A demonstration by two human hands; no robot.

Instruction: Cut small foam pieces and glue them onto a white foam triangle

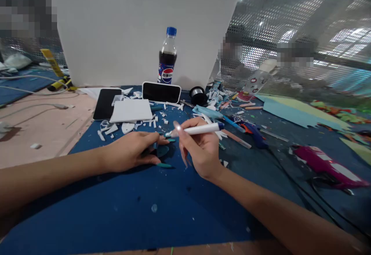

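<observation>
My right hand (pixel 199 150) grips a white pen-shaped tool with a blue cap (pixel 197 130), its tip pointing left toward my other hand. My left hand (pixel 131 150) rests on the blue mat (pixel 121 208), fingers pressing down on a small dark blue piece (pixel 161 151) beneath them. The tool's tip hovers just above the fingertips of the left hand. Long teal nails show on the left hand.
White scraps (pixel 127 125) and a white sheet (pixel 131 110) lie beyond my hands, with two dark phones (pixel 106 103) (pixel 161 92) and a cola bottle (pixel 167 57) behind. A blue glue gun (pixel 255 133), a magenta tool (pixel 324 164), black cables and coloured paper (pixel 292 110) fill the right side.
</observation>
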